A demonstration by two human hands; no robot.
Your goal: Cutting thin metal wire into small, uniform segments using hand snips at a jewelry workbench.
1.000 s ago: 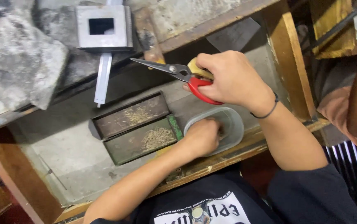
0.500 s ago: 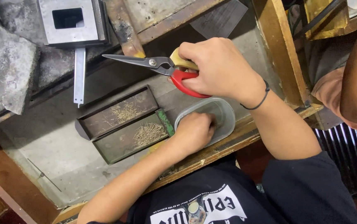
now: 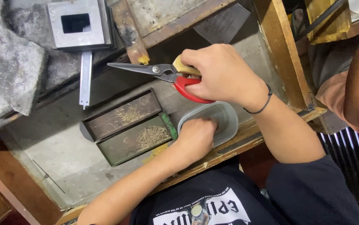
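Over the workbench (image 3: 50, 146), right hand (image 3: 223, 73) grips shears (image 3: 163, 73); left hand (image 3: 196, 137) reaches, grip unclear, into tin (image 3: 229, 118).

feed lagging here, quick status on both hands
Right hand gripping red-handled shears, blades shut. Left hand inside grey tub. Nothing in the way.

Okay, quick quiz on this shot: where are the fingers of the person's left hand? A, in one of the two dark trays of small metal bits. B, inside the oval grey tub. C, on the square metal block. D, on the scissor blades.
B: the left hand dips its fingertips into the oval grey tub, while the right hand holds the red-handled shears above.
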